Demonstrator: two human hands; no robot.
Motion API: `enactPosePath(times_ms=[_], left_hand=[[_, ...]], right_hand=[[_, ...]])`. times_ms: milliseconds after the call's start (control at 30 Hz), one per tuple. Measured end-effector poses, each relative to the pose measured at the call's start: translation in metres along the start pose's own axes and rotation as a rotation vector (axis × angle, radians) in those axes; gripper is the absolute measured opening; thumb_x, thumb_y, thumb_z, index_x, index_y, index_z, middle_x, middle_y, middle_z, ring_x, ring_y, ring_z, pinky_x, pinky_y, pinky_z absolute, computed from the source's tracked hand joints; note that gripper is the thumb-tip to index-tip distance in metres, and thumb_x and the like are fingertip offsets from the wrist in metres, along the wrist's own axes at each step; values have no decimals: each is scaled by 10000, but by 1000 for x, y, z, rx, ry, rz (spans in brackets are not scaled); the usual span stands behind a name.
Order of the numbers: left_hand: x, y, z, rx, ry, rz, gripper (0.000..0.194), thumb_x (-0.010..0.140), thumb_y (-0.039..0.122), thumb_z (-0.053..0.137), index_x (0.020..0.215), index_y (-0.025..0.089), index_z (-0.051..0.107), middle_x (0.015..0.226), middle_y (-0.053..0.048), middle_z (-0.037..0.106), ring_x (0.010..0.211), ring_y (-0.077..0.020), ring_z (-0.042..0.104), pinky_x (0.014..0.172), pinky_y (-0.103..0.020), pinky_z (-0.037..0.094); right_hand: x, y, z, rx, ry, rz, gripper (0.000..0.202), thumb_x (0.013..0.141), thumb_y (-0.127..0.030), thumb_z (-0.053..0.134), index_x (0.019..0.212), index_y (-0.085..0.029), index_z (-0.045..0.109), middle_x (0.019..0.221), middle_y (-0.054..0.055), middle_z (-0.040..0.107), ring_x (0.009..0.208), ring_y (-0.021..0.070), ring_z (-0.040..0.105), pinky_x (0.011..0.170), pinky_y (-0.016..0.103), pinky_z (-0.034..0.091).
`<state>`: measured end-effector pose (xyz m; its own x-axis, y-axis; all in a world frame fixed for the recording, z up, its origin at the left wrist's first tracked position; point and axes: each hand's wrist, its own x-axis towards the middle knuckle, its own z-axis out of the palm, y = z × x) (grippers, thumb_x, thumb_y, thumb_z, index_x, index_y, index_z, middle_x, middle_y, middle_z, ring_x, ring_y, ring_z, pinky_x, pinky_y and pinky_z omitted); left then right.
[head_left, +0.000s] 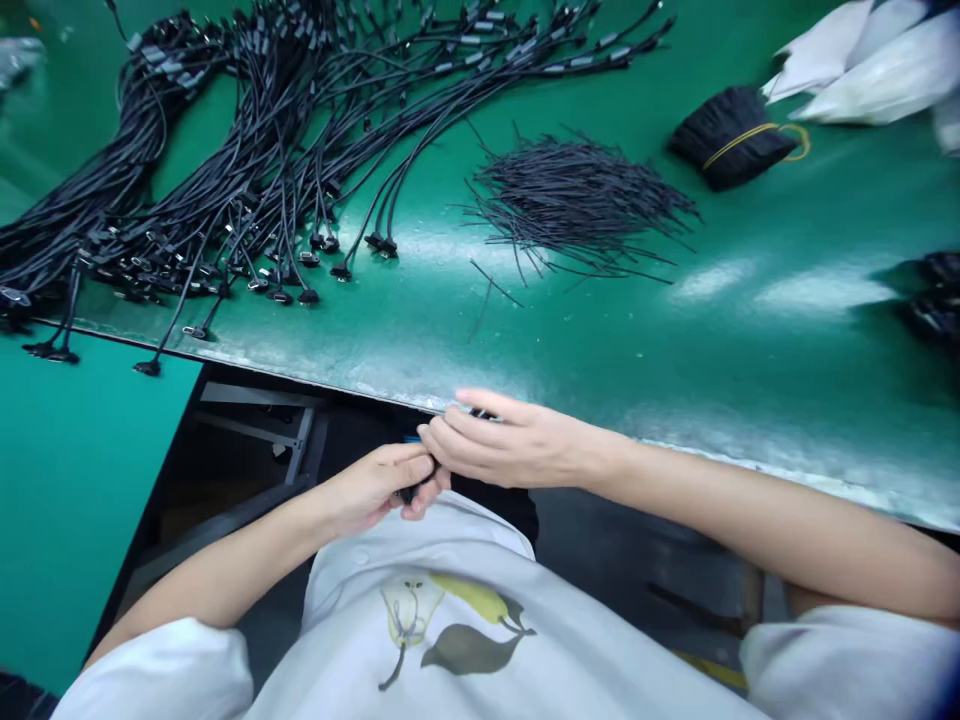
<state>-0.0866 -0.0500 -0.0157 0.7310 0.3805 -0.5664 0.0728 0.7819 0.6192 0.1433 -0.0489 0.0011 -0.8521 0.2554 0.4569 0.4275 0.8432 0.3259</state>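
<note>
Just off the table's front edge, my left hand (401, 483) pinches a small black cable bundle (407, 494), of which only a little shows below the thumb. My right hand (491, 440) meets it from the right, its fingers curled over the same bundle, and a dark bit shows between its index finger and the others. Most of the bundle is hidden by the fingers. Beyond the hands, a loose pile of thin black ties (577, 200) lies on the green table (600, 350), with a few stray ties nearer the edge.
Many black cables with connectors (277, 150) spread over the left and back of the table. A black bundle with a yellow band (731, 140) lies at the back right, near white plastic bags (885, 60). More dark items (937, 300) sit at the right edge.
</note>
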Motion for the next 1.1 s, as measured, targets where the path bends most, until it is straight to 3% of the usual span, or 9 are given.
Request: enactPosePath(times_ms=[100, 167, 233, 333, 467, 600, 733, 867, 1100], left_hand=[[5, 5, -2, 107, 215, 179, 327, 836, 447, 634, 834, 122, 602, 595, 33, 456, 507, -63, 359, 472, -203, 254], [8, 10, -1, 180, 251, 239, 308, 861, 436, 599, 837, 129, 595, 600, 36, 456, 509, -64, 366, 479, -205, 271], [10, 14, 2, 233, 242, 252, 304, 876, 431, 573, 838, 130, 594, 605, 33, 461, 517, -70, 384, 486, -210, 290], [11, 18, 5, 246, 248, 265, 301, 879, 428, 567, 847, 130, 595, 621, 28, 466, 532, -75, 391, 483, -210, 294], [11, 18, 3, 244, 265, 272, 297, 882, 433, 553, 869, 138, 585, 626, 35, 453, 533, -77, 374, 483, -210, 291], [16, 17, -1, 507, 316, 293, 333, 914, 437, 480, 772, 146, 554, 639, 20, 475, 550, -89, 399, 522, -233, 324], [15, 20, 2, 699, 233, 222, 347, 957, 427, 388, 770, 163, 513, 678, 17, 473, 599, -105, 417, 579, -248, 357], [13, 26, 1, 716, 114, 163, 380, 978, 451, 296, 786, 181, 481, 720, 12, 465, 632, -121, 414, 607, -260, 373], [28, 38, 0, 1182, 234, 279, 310, 968, 385, 308, 781, 204, 476, 747, -4, 522, 703, -164, 471, 686, -296, 348]], right_hand=[[-9, 8, -4, 264, 37, 508, 317, 953, -229, 496, 1262, -160, 515, 1233, 94, 585, 1078, 172, 555, 918, 332, 454], [-10, 12, -5, 504, 63, 849, 383, 944, -307, 524, 1292, -154, 479, 1168, 109, 601, 931, 156, 609, 798, 291, 506], [-8, 14, -3, 702, 77, 999, 343, 927, -327, 554, 1227, -163, 520, 1020, 63, 639, 761, 121, 615, 676, 240, 511], [-4, 14, 3, 711, 191, 948, 163, 939, -271, 532, 1055, -174, 595, 875, 27, 663, 740, 118, 620, 682, 229, 503], [-2, 11, 5, 414, 308, 795, 189, 956, -223, 480, 1112, -177, 576, 1017, 92, 653, 948, 173, 612, 817, 309, 501], [5, 3, 5, 183, 36, 520, 305, 959, -279, 462, 1248, -189, 503, 1109, 110, 611, 1093, 238, 537, 954, 443, 411], [14, -9, 11, 140, -297, 285, 214, 971, -205, 373, 960, -122, 571, 759, 44, 548, 683, 180, 503, 654, 349, 400], [10, -9, 13, 83, -293, 217, 215, 956, -137, 339, 853, -142, 528, 703, 17, 477, 585, 159, 434, 532, 320, 284], [8, -5, 16, -9, -371, 270, 236, 919, -62, 331, 784, -155, 500, 655, 12, 473, 537, 152, 435, 473, 301, 216]])
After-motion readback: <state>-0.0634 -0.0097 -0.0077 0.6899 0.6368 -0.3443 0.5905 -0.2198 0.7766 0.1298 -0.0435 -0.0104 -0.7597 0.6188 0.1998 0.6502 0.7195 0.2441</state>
